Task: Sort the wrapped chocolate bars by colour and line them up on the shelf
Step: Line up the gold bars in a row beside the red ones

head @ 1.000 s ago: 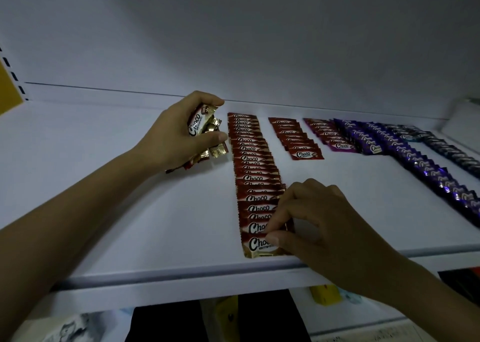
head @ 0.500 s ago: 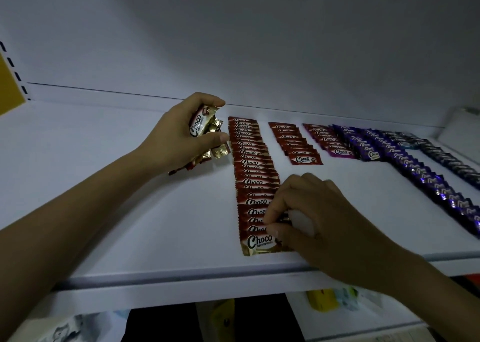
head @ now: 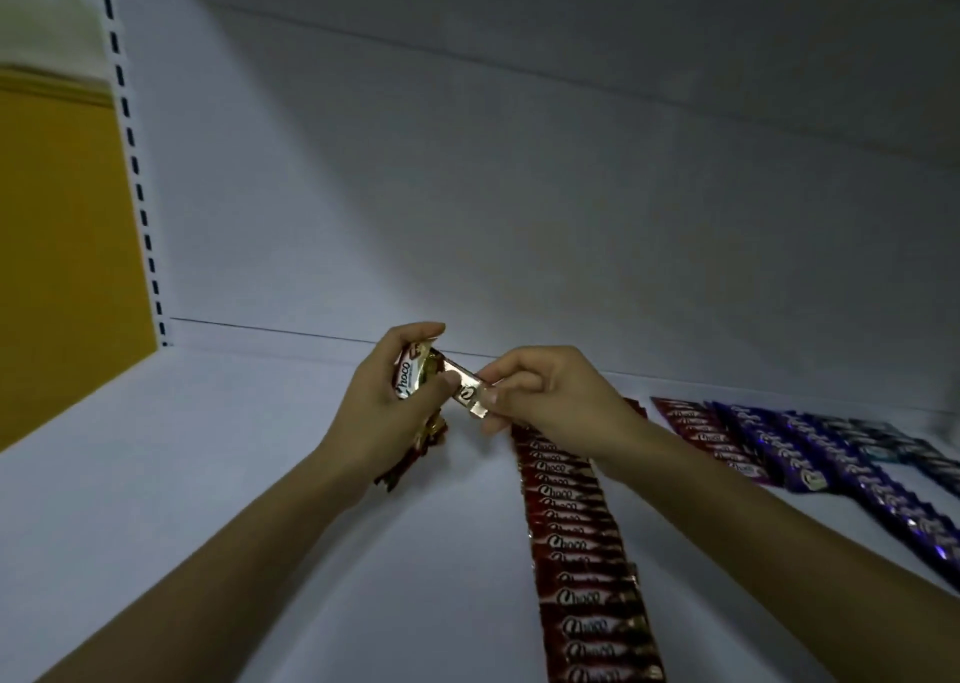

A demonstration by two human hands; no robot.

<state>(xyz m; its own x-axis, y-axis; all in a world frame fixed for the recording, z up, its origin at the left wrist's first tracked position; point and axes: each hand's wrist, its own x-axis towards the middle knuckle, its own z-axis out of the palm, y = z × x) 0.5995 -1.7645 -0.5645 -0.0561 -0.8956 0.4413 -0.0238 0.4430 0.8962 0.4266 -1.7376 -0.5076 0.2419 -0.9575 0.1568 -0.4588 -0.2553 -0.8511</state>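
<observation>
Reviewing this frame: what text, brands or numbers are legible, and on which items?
"Choco": wrapper on the bundle of bars held in the left hand.
"Choco": repeated along the red row.
Unreadable: logo on the single bar pinched by the right hand, partly covered.
Too blurred: logos on the purple bars.

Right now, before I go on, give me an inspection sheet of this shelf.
Surface: white shelf, dimly lit.
Job's things: long red row runs front to back; shorter red row to its right; purple rows further right; darker rows at far right, blurred.
Clutter: nothing seen.
Hands: left hand grips a bundle of red bars; right hand pinches one bar at the bundle's top.
Cables: nothing seen.
Surroundings: white back panel, slotted upright, yellow panel at left.
</observation>
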